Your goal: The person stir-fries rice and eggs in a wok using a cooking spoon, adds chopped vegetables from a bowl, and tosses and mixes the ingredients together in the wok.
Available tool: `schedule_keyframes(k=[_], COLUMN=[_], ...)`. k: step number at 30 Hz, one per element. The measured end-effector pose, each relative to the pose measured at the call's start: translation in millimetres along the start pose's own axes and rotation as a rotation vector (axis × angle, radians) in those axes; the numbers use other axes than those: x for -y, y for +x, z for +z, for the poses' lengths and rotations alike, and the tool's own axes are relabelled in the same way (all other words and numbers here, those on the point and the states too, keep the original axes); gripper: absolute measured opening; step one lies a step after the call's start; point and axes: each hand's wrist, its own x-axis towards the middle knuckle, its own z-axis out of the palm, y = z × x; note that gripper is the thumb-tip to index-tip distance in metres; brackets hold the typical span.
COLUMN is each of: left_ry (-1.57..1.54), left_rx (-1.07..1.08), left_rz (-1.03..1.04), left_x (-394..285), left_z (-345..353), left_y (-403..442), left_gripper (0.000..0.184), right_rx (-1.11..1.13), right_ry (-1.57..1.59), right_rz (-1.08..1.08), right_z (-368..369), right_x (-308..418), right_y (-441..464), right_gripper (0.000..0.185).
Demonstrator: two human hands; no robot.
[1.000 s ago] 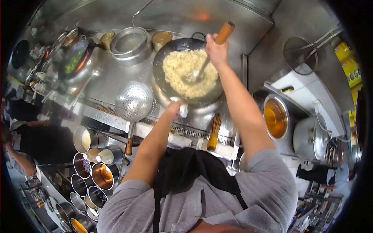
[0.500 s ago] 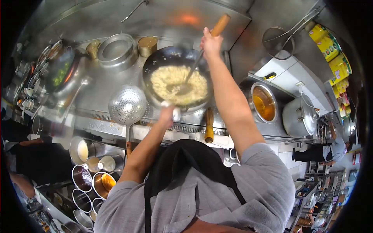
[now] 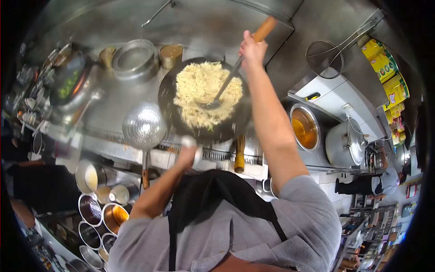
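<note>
A black wok (image 3: 168, 97) holds a heap of pale yellow food that looks like fried rice (image 3: 199, 86); loose grains are in the air at its edge. My right hand (image 3: 253, 49) is closed round the long ladle (image 3: 229, 79) below its wooden handle, and the ladle's bowl rests in the food. Low at the wok's near left side, my left hand (image 3: 187, 154) is closed on a white cloth (image 3: 188, 141), blurred by motion. Whether it also grips a wok handle is hidden.
A perforated skimmer (image 3: 144, 126) lies left of the wok, a bamboo brush (image 3: 239, 156) in front. Metal pots (image 3: 136, 61) stand behind left. An orange-liquid pot (image 3: 304, 127) and lidded pot (image 3: 345, 144) stand right. People are at far left and right.
The wok has shifted left and towards me with my left hand, and the food has spread up into a wider heap. My right hand has moved slightly right, still holding the ladle.
</note>
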Motion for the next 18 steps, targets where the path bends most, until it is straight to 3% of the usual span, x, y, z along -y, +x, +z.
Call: schedule_keyframes(k=[3,5,7,9,11,12,14,15,17,18], left_ry=[-0.141,-0.357,-0.337,-0.203,-0.22,-0.141,-0.19,-0.319,0.007,0.093], left_rx=[-0.022,-0.114,-0.096,-0.014,-0.051,0.049,0.116,0.08,0.218,0.241], left_rz=[-0.048,-0.362,-0.464,-0.318,-0.275,-0.196,-0.245,-0.372,-0.278,-0.296], left_x=[-21,-47,-74,-35,-20,-19,-41,-60,-64,-66], left_z=[-3,14,38,39,41,31,15,5,-37,-61], left_y=[-43,-8,29,78,65,51,12,-11,-40,-54], left_gripper=[0.024,0.018,0.013,0.017,0.022,0.032,0.041,0.041,0.048,0.049], right_rx=[0.014,0.168,0.176,0.192,0.235,0.301,0.347,0.391,0.09,0.088], right_ry=[0.013,0.063,0.02,-0.013,0.015,-0.031,0.03,0.043,-0.136,-0.193], right_rz=[-0.011,0.098,0.13,0.157,0.162,0.162,-0.026,-0.148,-0.262,-0.261], right_z=[-7,-11,-7,0,-5,-10,-22,-29,-29,-30], right_x=[34,34,40,48,59,73,93,95,48,-37], right_y=[25,41,39,44,58,67,65,65,43,49], right_gripper=[0.022,0.025,0.027,0.029,0.023,0.026,0.028,0.028,0.025,0.025])
